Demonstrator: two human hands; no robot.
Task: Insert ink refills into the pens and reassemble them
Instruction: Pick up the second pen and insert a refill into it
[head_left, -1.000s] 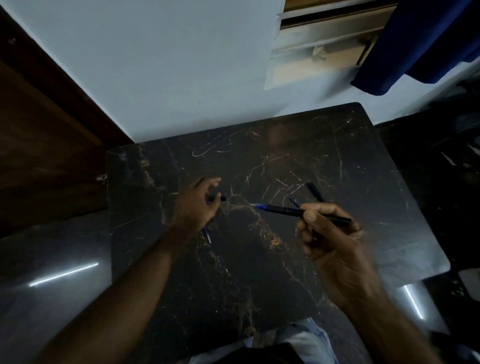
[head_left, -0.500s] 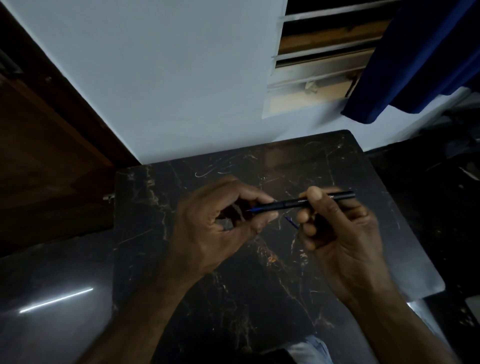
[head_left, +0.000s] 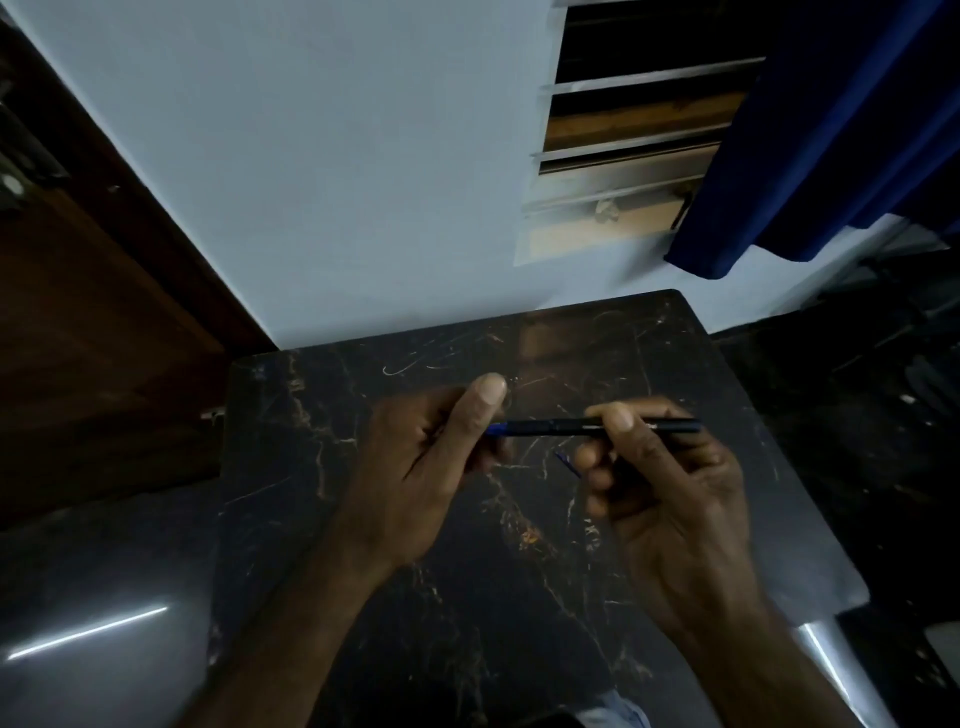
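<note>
- At the far left I saw a dark wooden door (head_left: 78, 338) meeting the pale wall (head_left: 337, 182). Below it, the glossy floor (head_left: 88, 631) carried a bright streak of reflected light.
- The bench (head_left: 322, 519), a dark marble-patterned top with light veins and scratches, stood against that wall.
- The left hand (head_left: 431, 467) was held above the middle of the bench, thumb straight up and fingers curled in at the pen's blue end. The thumb and palm blocked my view of the fingertips, so I could not tell whether it gripped that end, something small, or nothing.
- The pen (head_left: 561, 427) was off the bench, lying almost level between the two hands. It was slim, with a dark barrel and a blue section at its left end.
- Under it a thin blue refill (head_left: 567, 463) lay slanted on the bench, its lower end hidden behind the right fingers.
- The right hand (head_left: 670, 499) pinched the barrel right of its middle between thumb and forefinger, with the other fingers curled beneath. The pen's rear end poked out past the knuckles.
- Up on the right, a louvred window (head_left: 623, 156) was set in the wall, and a dark blue curtain (head_left: 831, 130) covered its right edge.
</note>
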